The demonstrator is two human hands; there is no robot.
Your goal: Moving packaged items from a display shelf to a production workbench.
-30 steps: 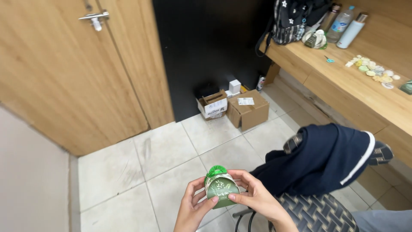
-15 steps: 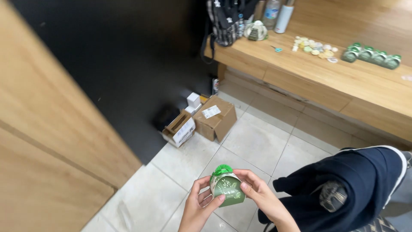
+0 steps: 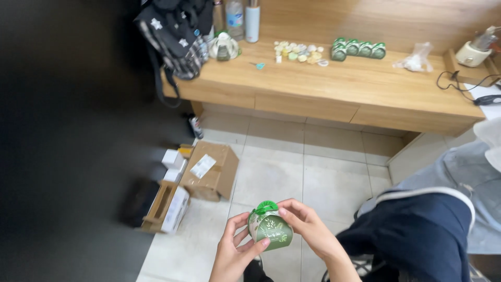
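Green and white, the small favour box [image 3: 270, 228] sits between your two hands just as it did a second ago, low over the tiled floor [image 3: 323, 177]. What has changed is your view: your head has swung from the wooden door to the wooden desk [image 3: 339, 83], where a row of matching green boxes [image 3: 359, 49] now shows, so your gaze is on the finished ones while this one stays in hand. Your left hand [image 3: 235, 253] cups the box from below, thumb pressed on its front. Your right hand [image 3: 310, 230] pinches its upper edge, fingers [image 3: 292, 209] curled close, neither hand slack.
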